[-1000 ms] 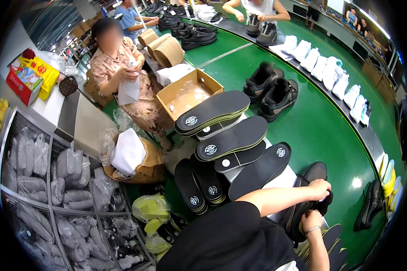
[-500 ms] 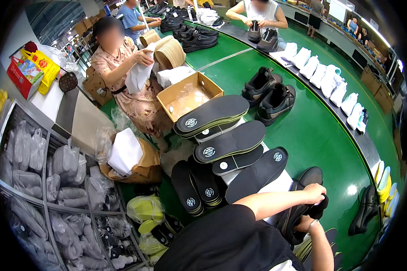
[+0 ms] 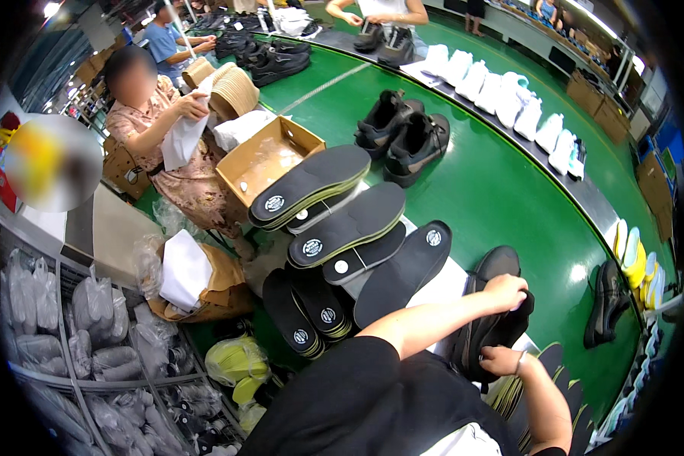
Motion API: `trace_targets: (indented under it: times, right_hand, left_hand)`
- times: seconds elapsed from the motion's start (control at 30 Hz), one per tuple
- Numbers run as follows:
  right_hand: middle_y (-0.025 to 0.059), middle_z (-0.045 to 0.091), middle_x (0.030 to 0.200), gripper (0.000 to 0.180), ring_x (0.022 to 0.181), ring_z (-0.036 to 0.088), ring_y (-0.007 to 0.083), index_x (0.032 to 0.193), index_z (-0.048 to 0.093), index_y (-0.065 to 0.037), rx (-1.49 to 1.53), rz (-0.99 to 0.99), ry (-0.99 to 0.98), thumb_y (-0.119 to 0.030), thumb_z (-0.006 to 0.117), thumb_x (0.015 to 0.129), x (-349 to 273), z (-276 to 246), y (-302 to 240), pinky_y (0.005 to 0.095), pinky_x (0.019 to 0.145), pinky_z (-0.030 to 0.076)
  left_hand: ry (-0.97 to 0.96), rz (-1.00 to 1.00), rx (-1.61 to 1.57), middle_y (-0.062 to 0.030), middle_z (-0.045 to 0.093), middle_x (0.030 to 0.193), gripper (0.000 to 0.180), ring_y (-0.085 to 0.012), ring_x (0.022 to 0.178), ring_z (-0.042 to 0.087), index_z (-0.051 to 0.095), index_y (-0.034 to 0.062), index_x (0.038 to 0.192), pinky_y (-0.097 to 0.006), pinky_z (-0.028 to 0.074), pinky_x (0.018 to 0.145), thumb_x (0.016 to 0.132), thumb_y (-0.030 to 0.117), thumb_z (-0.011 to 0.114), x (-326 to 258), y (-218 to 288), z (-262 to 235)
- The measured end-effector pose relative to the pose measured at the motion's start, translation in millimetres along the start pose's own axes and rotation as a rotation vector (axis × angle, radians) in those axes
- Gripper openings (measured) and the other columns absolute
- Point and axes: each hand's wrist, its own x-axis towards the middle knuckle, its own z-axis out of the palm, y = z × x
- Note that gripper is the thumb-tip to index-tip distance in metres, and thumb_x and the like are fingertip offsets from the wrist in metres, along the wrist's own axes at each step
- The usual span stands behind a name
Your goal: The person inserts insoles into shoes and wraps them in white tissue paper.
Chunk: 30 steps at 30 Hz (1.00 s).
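A black shoe [image 3: 503,328] lies under both my hands at the table's near right. My left hand [image 3: 505,293] is closed on its far end, fingers curled over the dark upper. Close to the near end, my right hand [image 3: 500,360] grips the shoe's edge, its fingertips partly hidden. A second black shoe [image 3: 498,262] sits just beyond, partly covered by my left hand and the first shoe. To the left lie stacks of black insoles with green edges [image 3: 357,226], and a single black insole [image 3: 403,273] rests nearest my left forearm. More insoles [image 3: 511,391] are stacked beneath my right forearm.
An open cardboard box [image 3: 272,157] stands beyond the insoles. A pair of dark shoes [image 3: 416,148] is on the green table [image 3: 342,99]. White shoes [image 3: 501,95] line the far ledge. A lone black shoe [image 3: 606,304] is at right. A co-worker [image 3: 156,133] holds white paper at left.
The view has shifted, so the table's things appear farther left and up. Both hands stay on the shoe, whose dark upper now shows more broadly between them.
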Motion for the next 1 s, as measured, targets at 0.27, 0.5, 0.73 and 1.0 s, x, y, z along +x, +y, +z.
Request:
trace_targets:
  times: [0.27,0.5,0.73,1.0]
  right_hand:
    - [0.0251,0.058,0.077,0.068,0.082,0.056,0.0349,0.077,0.058,0.009,-0.094,0.027,-0.222,-0.058,0.046,0.073,-2,-12,-38,0.0394,0.078,0.040]
    - [0.0258,0.051,0.102,0.038,0.100,0.048,0.0334,0.100,0.050,0.008,0.270,0.024,0.618,-0.013,0.048,0.068,16,4,6,0.0374,0.087,0.037]
    - [0.0160,0.048,0.116,0.038,0.108,0.044,0.0292,0.109,0.053,-0.004,-0.296,0.418,0.179,-0.014,0.046,0.074,94,-15,22,0.0351,0.093,0.031]
    - [0.0111,0.052,0.113,0.032,0.105,0.047,0.0250,0.103,0.057,-0.005,-0.488,0.397,0.066,-0.018,0.044,0.077,78,-28,-1,0.0342,0.090,0.033]
  left_hand:
    - [0.006,0.032,-0.004,-0.0141,0.060,0.085,0.026,-0.0305,0.082,0.057,0.060,0.0065,0.088,-0.038,0.044,0.073,0.072,0.024,0.051,-7,-4,-6]
    - [-0.005,0.029,-0.043,-0.0131,0.060,0.088,0.027,-0.0299,0.084,0.057,0.060,0.0072,0.090,-0.037,0.044,0.074,0.073,0.026,0.051,-8,7,-2]
    - [-0.007,-0.032,0.032,-0.0107,0.061,0.088,0.026,-0.0287,0.082,0.058,0.059,0.0128,0.094,-0.037,0.045,0.071,0.074,0.027,0.053,-14,6,-7]
    - [-0.002,0.035,0.062,-0.0119,0.060,0.087,0.023,-0.0292,0.081,0.057,0.058,0.0107,0.095,-0.036,0.045,0.071,0.076,0.023,0.052,-16,2,0]
